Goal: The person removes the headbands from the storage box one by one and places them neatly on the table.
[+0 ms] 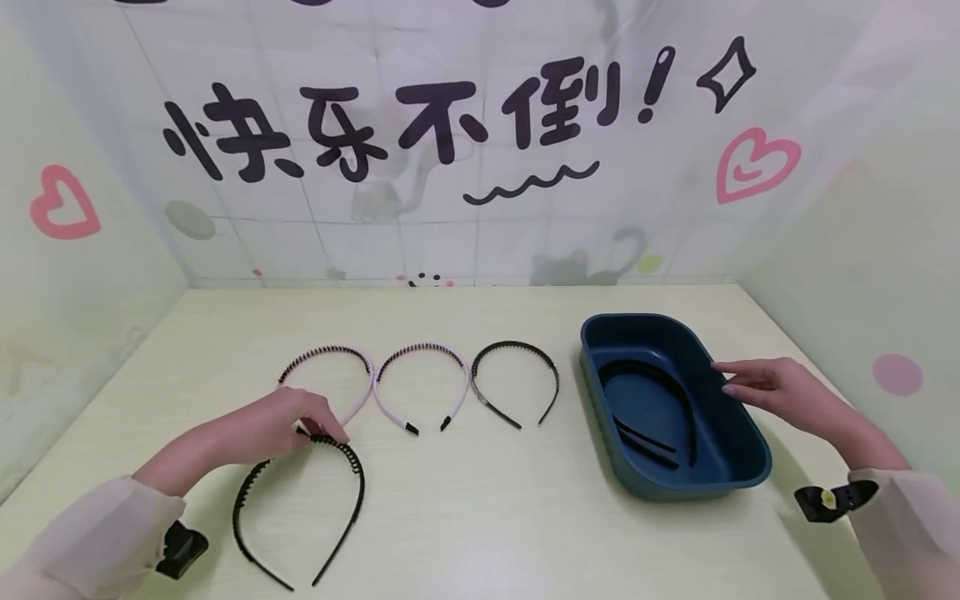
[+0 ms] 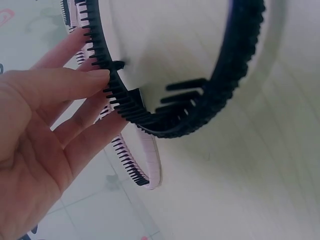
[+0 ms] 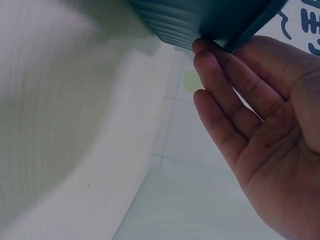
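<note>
Between thumb and fingers, my left hand (image 1: 281, 427) pinches the toothed top of a black headband (image 1: 363, 487). In the left wrist view, the comb-like teeth of this black headband (image 2: 235, 60) show close up, with the thumb against them. At the right, my right hand (image 1: 783, 396) grips the rim of a dark blue plastic basin (image 1: 660, 490), the thumb on one side of the wall and the fingers on the other. Inside the basin lie black headbands (image 1: 691, 417), partly overlapping. The right wrist view shows my fingertips (image 3: 206, 61) against the basin's outer side.
Behind the held headband, a row on the pale table (image 1: 480, 517) has a pink headband (image 1: 365, 398), another pink headband (image 1: 387, 413) and a black headband (image 1: 556, 379). A printed curtain (image 1: 450, 242) stands along the back, with pale side walls left and right.
</note>
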Available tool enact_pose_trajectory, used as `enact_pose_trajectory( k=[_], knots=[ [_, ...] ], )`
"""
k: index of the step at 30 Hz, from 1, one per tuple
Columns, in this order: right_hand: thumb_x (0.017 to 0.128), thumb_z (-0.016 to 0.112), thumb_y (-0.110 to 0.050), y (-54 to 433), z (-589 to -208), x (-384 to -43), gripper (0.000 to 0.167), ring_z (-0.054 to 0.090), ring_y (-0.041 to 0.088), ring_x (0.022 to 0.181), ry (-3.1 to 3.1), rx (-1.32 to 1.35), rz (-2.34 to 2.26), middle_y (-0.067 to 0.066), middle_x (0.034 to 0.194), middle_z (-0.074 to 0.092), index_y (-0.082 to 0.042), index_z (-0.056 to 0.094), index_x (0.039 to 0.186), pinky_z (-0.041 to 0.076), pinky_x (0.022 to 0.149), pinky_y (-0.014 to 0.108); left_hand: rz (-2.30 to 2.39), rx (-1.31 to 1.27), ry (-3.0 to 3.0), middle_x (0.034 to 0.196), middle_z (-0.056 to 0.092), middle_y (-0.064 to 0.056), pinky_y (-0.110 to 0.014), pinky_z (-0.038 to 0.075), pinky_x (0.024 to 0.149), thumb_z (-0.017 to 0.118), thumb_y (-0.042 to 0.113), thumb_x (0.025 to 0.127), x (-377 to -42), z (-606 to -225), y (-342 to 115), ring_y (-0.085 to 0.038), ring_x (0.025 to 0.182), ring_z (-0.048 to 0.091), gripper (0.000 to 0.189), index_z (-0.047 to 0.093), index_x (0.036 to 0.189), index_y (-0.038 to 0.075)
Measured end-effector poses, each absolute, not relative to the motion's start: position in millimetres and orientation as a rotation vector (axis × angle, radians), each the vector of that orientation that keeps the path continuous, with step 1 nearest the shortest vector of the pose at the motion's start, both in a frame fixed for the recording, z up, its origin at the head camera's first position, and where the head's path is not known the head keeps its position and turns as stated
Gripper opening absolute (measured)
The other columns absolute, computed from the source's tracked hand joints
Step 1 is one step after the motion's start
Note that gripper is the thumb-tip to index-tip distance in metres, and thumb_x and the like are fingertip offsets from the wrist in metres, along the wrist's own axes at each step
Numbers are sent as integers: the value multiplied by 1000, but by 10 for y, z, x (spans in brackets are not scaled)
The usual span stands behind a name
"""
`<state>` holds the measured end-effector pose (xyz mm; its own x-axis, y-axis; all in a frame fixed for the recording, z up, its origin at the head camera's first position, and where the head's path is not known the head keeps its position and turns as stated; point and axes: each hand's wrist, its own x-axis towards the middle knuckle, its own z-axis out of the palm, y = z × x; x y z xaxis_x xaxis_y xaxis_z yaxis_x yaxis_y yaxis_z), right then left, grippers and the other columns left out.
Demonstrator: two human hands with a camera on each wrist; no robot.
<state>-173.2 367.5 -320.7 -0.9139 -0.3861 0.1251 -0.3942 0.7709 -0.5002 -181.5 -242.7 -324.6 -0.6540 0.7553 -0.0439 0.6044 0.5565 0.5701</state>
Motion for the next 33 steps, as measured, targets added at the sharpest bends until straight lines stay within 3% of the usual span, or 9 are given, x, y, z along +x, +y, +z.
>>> enact_pose_trajectory(
  k=[21, 33],
  knots=[
    [89, 59, -7, 3677, -3201, -1734, 35, 58, -4, 83, -2953, 613, 847, 13, 95, 67, 9, 56, 120, 48, 67, 18, 840, 1035, 2542, 91, 64, 9, -26, 48, 72, 50, -21, 66, -1768, -3356, -2481, -9, 85, 58, 49, 73, 94, 13],
    [89, 59, -11, 3660, -3203, -1716, 35, 59, -2, 83, -2968, 578, 849, 11, 95, 67, 6, 57, 121, 48, 68, 19, 797, 970, 2603, 94, 62, 8, -28, 49, 72, 60, -12, 72, -1691, -3254, -2445, -13, 85, 58, 38, 70, 95, 16]
  ],
)
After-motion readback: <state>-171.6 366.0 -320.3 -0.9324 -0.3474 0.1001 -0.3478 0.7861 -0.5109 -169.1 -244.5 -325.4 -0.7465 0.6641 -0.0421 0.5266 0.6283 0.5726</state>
